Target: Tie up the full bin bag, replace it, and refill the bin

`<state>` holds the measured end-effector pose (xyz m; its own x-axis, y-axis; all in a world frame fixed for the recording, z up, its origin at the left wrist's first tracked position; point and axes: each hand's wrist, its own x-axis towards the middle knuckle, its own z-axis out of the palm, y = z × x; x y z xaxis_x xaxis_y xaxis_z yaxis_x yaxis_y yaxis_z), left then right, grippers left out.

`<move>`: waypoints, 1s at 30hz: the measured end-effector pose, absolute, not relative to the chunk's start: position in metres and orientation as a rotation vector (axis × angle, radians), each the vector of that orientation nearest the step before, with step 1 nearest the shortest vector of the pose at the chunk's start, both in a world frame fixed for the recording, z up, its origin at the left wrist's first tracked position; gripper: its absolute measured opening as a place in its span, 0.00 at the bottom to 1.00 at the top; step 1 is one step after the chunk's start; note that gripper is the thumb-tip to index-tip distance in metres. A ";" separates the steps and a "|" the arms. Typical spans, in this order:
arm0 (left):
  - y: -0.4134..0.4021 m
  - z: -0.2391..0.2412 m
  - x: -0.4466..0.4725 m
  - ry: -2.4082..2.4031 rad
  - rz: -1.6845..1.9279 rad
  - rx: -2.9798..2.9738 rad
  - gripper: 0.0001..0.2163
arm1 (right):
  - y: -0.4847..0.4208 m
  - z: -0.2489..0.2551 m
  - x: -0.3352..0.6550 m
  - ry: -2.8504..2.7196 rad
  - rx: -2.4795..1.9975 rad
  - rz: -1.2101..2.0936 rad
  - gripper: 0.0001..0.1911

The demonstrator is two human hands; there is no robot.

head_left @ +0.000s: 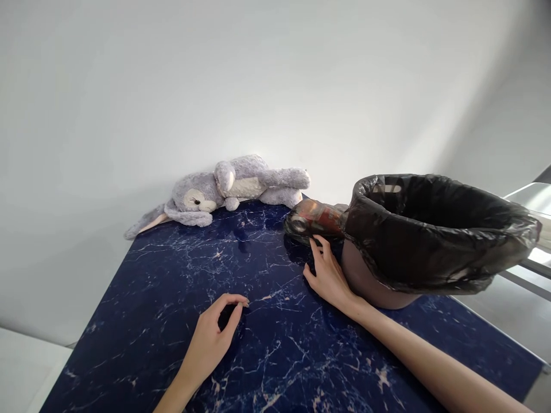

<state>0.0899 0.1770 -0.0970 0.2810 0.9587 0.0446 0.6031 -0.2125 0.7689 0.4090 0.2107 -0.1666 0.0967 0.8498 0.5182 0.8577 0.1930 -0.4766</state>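
Observation:
My left hand rests over the blue marble-patterned table, loosely curved with a gap between thumb and fingers and nothing visible in it. To the right, my right hand reaches past the bin, its fingers spread. Its fingertips are at a dark translucent plastic bag with something orange-red inside; whether they press on it I cannot tell. Beside that hand stands a brownish bin, lined with a black bin bag folded over its rim.
A grey plush rabbit lies on its side along the back edge, against the white wall. At the far right is a pale surface with metal rails. The table's left edge slants toward a white surface.

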 end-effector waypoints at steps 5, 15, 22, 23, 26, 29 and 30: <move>0.176 -0.095 0.091 1.391 0.712 1.923 0.20 | 0.206 -0.163 0.405 -1.727 -1.593 0.044 0.36; 0.175 -0.098 0.089 1.378 0.708 1.892 0.19 | 0.203 -0.162 0.402 -1.732 -1.518 0.118 0.30; 0.178 -0.093 0.089 1.309 0.957 1.698 0.20 | 0.201 -0.157 0.402 -1.743 -1.460 0.154 0.20; 0.178 -0.092 0.089 1.318 0.987 1.680 0.20 | 0.201 -0.157 0.402 -1.742 -1.456 0.156 0.20; 0.179 -0.091 0.090 1.317 1.023 1.640 0.20 | 0.201 -0.156 0.401 -1.739 -1.450 0.154 0.21; 0.179 -0.092 0.090 1.301 1.009 1.617 0.20 | 0.201 -0.154 0.401 -1.768 -1.450 0.151 0.21; 0.180 -0.092 0.090 1.300 1.002 1.611 0.20 | 0.201 -0.154 0.401 -1.789 -1.451 0.150 0.19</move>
<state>0.0897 0.1799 -0.0925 0.1517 0.9846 0.0865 0.3345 -0.1335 0.9329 0.4014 0.2009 -0.1541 -0.0114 0.8629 0.5053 0.7666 0.3320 -0.5497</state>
